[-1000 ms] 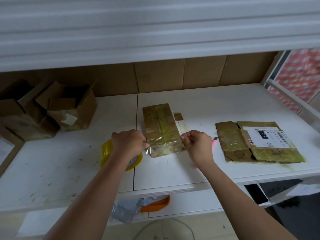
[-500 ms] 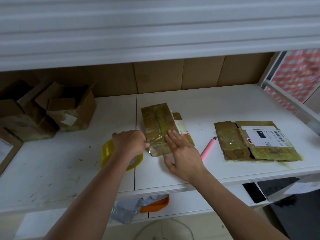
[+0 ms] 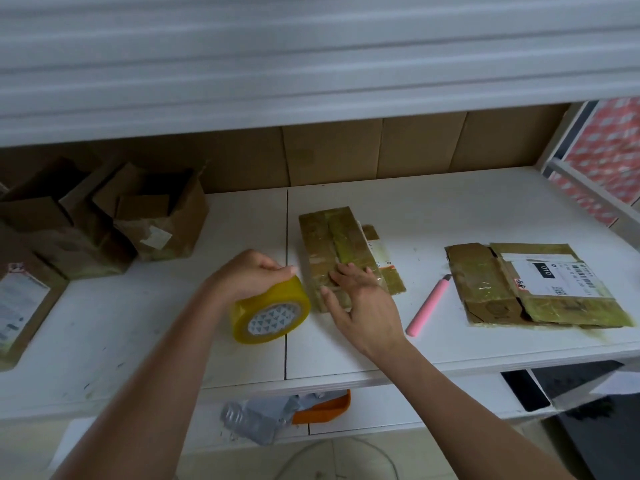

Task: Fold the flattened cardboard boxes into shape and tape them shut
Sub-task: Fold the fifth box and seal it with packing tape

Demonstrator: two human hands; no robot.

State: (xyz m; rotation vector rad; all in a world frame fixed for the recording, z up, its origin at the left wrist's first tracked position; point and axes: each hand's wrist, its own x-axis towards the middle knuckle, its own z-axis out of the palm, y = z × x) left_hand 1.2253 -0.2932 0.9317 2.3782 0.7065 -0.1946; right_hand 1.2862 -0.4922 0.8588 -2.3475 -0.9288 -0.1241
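Left hand [image 3: 247, 273] curls its fingers over the top of a yellow tape roll [image 3: 270, 311], gripping it on edge just left of the seam in the white bench [image 3: 104, 327], so the patterned core faces the front edge. Right hand [image 3: 360, 299] lies flat with fingers straight and slightly spread, pressing on the near end of a taped cardboard box [image 3: 332, 244], a flattish, long block wrapped in glossy yellowish tape that lies lengthwise from the middle of the bench toward the back edge. A thin flap with a printed strip sticks out from under the box on its right side; the print is too small to read.

Right of that hand, a pink utility knife [image 3: 429, 304] lies slanted on the bare surface, apart from both boxes. Beyond it, toward the right edge, a flattened cardboard box [image 3: 485, 289] lies, creased and shiny with old tape, carrying a white shipping label.

At the left edge another labelled flat piece is cut off by the frame. Behind it, in the back left corner, open brown cartons [image 3: 152, 216] stand crumpled with flaps up, their insides dark. Upright plain cardboard sheets [image 3: 381, 150] line the back edge.

Below the front edge, a grey plastic bag and something orange are partly hidden.
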